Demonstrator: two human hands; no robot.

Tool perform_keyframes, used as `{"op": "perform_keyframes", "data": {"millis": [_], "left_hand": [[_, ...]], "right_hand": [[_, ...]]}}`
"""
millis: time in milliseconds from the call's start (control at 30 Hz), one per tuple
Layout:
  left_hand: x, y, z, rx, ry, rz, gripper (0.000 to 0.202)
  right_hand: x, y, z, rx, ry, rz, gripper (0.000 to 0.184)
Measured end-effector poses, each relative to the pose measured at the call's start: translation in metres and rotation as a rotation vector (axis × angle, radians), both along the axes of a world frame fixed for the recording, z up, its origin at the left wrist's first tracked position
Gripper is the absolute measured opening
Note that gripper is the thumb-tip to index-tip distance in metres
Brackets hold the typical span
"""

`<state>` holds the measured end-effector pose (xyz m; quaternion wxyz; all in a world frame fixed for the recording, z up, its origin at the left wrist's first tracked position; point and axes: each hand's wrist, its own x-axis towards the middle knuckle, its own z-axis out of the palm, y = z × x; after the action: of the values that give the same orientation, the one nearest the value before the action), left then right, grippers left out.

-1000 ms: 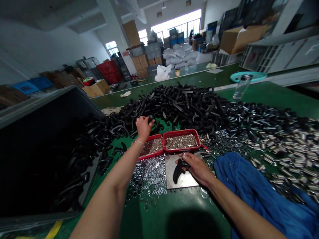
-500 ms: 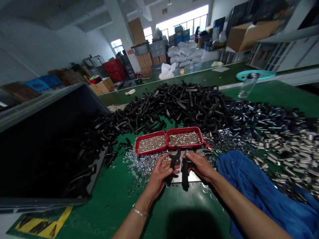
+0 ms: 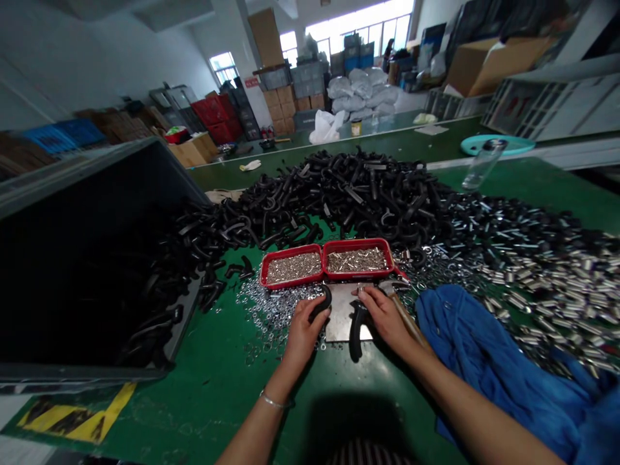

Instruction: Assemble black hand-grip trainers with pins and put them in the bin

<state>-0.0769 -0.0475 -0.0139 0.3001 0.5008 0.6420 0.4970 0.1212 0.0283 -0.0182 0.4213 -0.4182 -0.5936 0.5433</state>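
My left hand [image 3: 305, 329] is closed around a black curved plastic piece [image 3: 325, 299]; its hooked end shows above the thumb, and the fingers hide the rest. My right hand [image 3: 389, 318] grips another black curved piece [image 3: 356, 332], which hangs downward. A small shiny metal bit [image 3: 360, 290] shows at the tips of the right thumb and forefinger. Both hands are over a flat metal plate [image 3: 339, 313]. Beyond the plate stand two joined red trays, the left tray [image 3: 265, 279] and the right tray [image 3: 393, 253], filled with small metal pins. A hammer with a wooden handle [image 3: 404, 312] lies partly under my right forearm.
Black curved parts [image 3: 358, 187] form a large heap behind the trays. A grey crate [image 3: 186, 323] of similar parts lies at left. Metal rings [image 3: 271, 316], a blue cloth [image 3: 455, 336], metal sleeves [image 3: 557, 290] and a glass bottle [image 3: 482, 168] are also on the green table.
My left hand has moved slightly left, apart from the right, and its black piece has turned, with less of it showing. The right hand keeps its piece; more of the plate and the hammer handle shows.
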Motion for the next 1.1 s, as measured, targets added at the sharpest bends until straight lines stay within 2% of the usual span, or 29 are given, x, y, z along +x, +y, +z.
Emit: {"op": "perform_keyframes", "data": {"millis": [100, 200, 333, 400, 467, 533, 600, 767, 1100], "left_hand": [[-0.003, -0.003, 0.001, -0.051, -0.036, 0.006, 0.044], [0.0, -0.006, 0.002, -0.107, -0.185, -0.061, 0.05], [0.01, -0.005, 0.004, -0.17, -0.435, -0.125, 0.048], [0.016, -0.003, 0.005, -0.202, -0.476, -0.11, 0.047], [0.022, 0.001, 0.006, -0.231, -0.444, -0.111, 0.048], [0.028, 0.004, 0.007, -0.264, -0.395, -0.13, 0.052], [0.033, 0.007, 0.009, -0.299, -0.347, -0.131, 0.054], [0.04, 0.012, 0.013, -0.35, -0.339, -0.145, 0.052], [0.048, 0.015, 0.008, -0.414, -0.312, -0.229, 0.051]], "right_hand": [[0.0, 0.0, 0.0, -0.128, 0.052, 0.023, 0.041], [0.0, -0.001, 0.002, -0.258, 0.151, 0.082, 0.046], [0.0, -0.002, 0.01, -0.307, 0.156, 0.055, 0.046], [0.001, -0.002, 0.014, -0.281, 0.08, 0.029, 0.044], [0.002, -0.002, 0.014, -0.183, -0.01, 0.022, 0.04], [0.003, -0.002, 0.01, -0.065, -0.105, 0.045, 0.036], [0.003, -0.004, 0.004, -0.01, -0.182, 0.086, 0.035], [0.003, -0.008, -0.003, -0.018, -0.245, 0.163, 0.034], [0.007, -0.005, -0.003, 0.062, -0.332, 0.176, 0.03]]}}
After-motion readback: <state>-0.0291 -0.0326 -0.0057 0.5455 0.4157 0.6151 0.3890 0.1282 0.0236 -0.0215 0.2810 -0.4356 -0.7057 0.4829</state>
